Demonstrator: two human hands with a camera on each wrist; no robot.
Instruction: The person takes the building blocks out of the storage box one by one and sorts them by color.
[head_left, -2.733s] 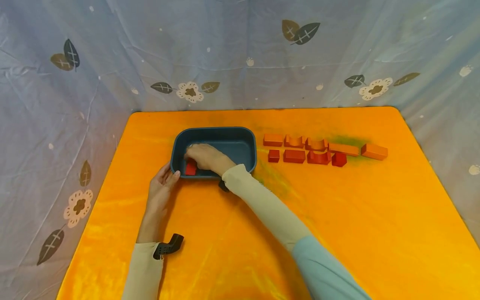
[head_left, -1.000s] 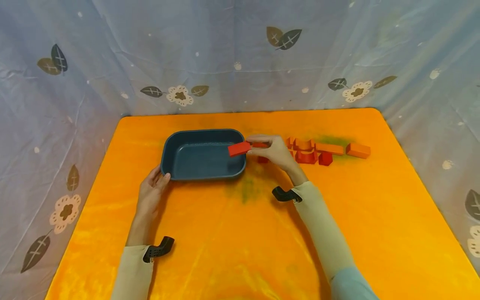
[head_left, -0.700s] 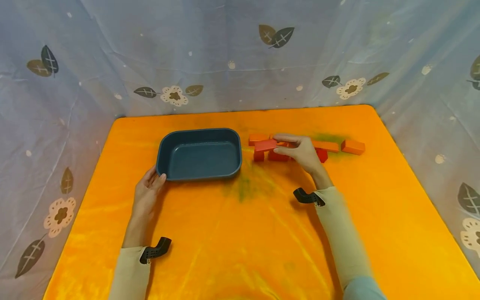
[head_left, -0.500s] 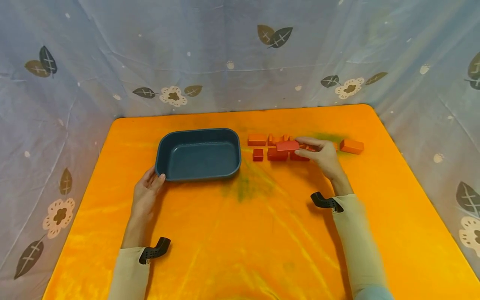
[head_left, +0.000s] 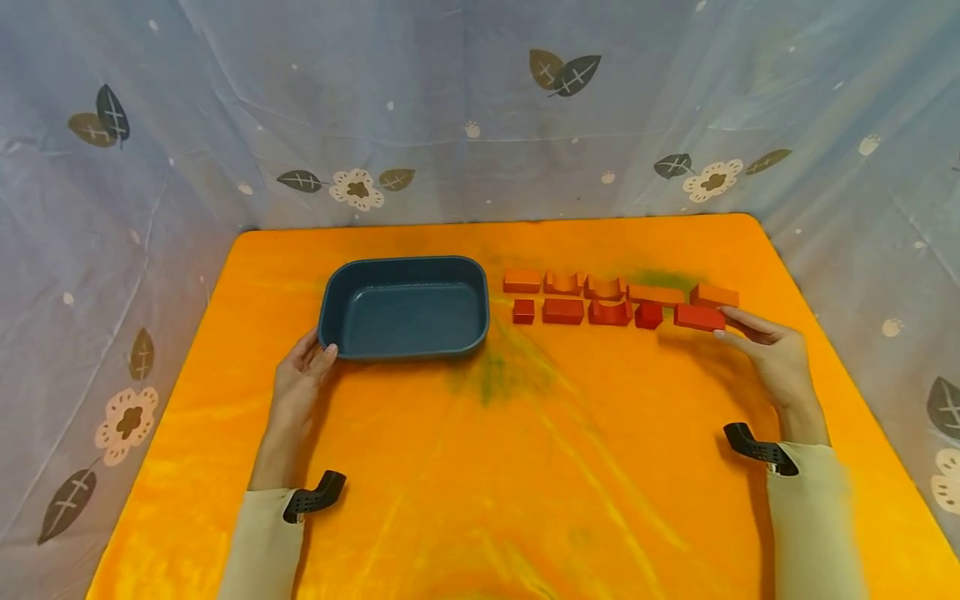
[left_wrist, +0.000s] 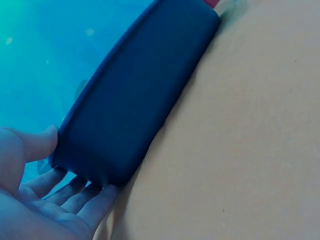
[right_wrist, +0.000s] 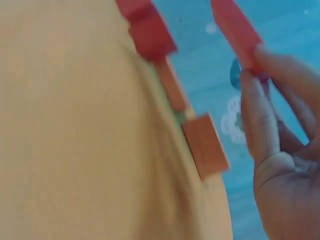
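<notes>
My right hand (head_left: 780, 367) pinches a red rectangular block (head_left: 699, 317) by its right end, between thumb and fingers. The right wrist view shows this block (right_wrist: 235, 30) raised off the table, above an orange block (right_wrist: 206, 146). My left hand (head_left: 300, 379) holds a dark blue rectangular basin (head_left: 405, 357) at its front left corner. In the left wrist view the left thumb (left_wrist: 42, 145) lies at the basin's rim and the fingers press its end wall. Nothing lies inside the basin.
Right of the basin, a back row holds several orange blocks (head_left: 521, 281), some with curved notches, including an orange bar (head_left: 656, 296). In front of it runs a row of red blocks (head_left: 562, 312). Yellow cloth (head_left: 510, 467) covers the table; a patterned curtain (head_left: 420, 100) stands behind.
My right hand reached into the basin, came out with the red block, and carried it rightward past both rows to the right end of the red row. My left hand stays at the basin.
</notes>
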